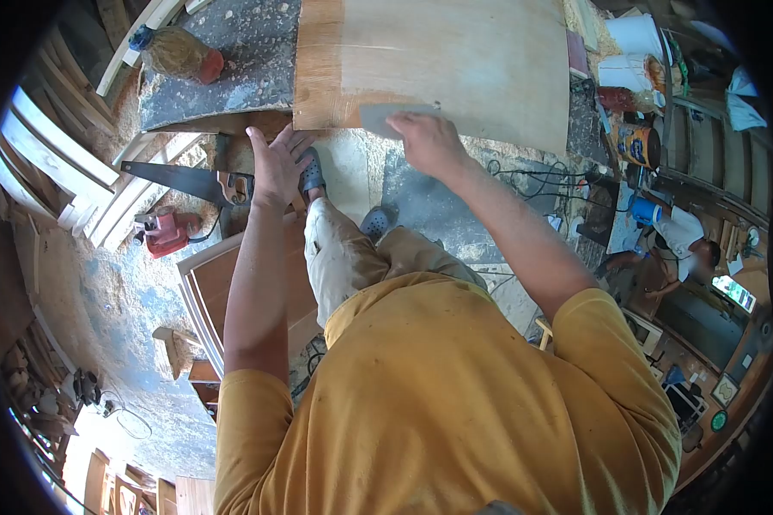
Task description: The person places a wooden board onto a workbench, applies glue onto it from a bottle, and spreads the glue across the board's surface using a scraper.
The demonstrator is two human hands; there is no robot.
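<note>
I am watching the right hand (427, 142) pressing a flat grey scraper (395, 118) against the near edge of a plywood panel (455, 60), fingers closed over the blade's back edge. The left hand (276, 163) is hanging open just beside it, fingers spread, gripping nothing, hovering by the panel's near left corner; whether it is touching the wood I cannot tell.

The panel is lying flat directly ahead of both hands, its middle coated in a pale filler or primer, with bare brown wood showing along its left side. I am judging it a thin, stiff sheet, light for its spread but liable to flex, with a wet-looking coat that would be marking easily; it would be best taken by the bare brown margins at the edges, not by the coated face. The scraper is looking thin and springy, best held along its back edge as it is being held now.

Below the hands, the person's feet in grey clogs (312, 176) are standing on a sawdust-strewn floor. Left of the left hand a handsaw (189, 180) is lying on timber, and a red power tool (165, 232) is sitting below it. Beyond the saw, a brush (176, 53) is resting on a grey bench. Well to the right of the right hand, tins (640, 142) are crowding a shelf, and another person (683, 240) is crouching lower down.
</note>
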